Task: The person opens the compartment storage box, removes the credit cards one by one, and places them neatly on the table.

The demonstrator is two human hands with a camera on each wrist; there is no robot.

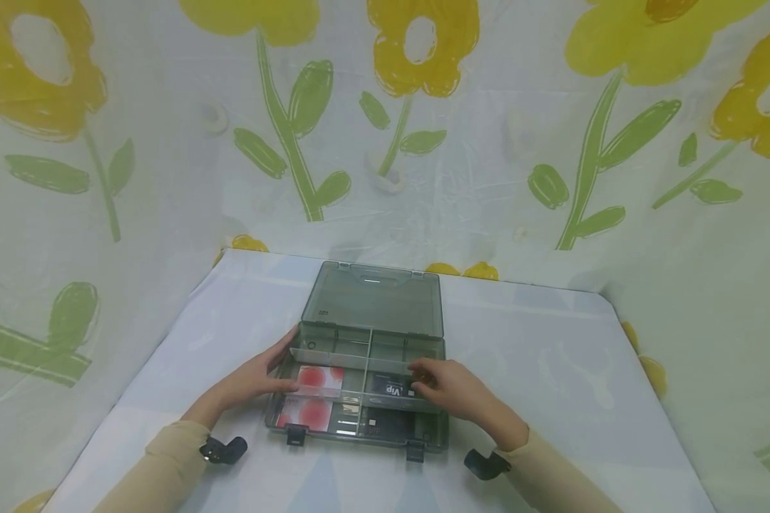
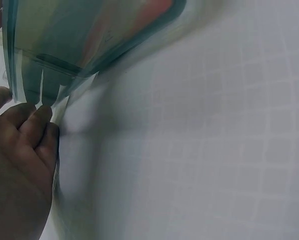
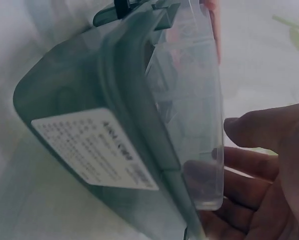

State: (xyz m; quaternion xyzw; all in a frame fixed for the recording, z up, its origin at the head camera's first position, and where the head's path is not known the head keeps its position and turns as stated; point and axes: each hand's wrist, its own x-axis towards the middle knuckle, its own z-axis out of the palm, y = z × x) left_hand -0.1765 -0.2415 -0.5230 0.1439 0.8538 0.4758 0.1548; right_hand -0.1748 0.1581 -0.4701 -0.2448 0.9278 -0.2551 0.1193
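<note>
A smoky green plastic box [image 1: 445,349] stands with its lid [image 1: 381,299] folded back. Thin clear dividers [image 1: 334,358] run across its inside, and clear plastic [image 3: 209,100] rises above the rim in the right wrist view. My left hand [image 1: 254,377] grips the box's left side, fingers outside and thumb over the rim. My right hand [image 1: 452,385] reaches over the right end, fingers bent at the clear plastic, thumb apart from them. Near its thumb lies a black card [image 1: 391,385] marked "Vip". Red-and-white cards [image 1: 321,381] show on the left; another black card [image 1: 388,424] shows in front.
Two latches [image 1: 296,434] hang from the box's front edge. A white printed label [image 3: 97,147] is stuck on its right side wall. The box stands on a pale cloth-covered table [image 1: 526,342], with a flower-patterned curtain [image 1: 475,178] behind and at both sides.
</note>
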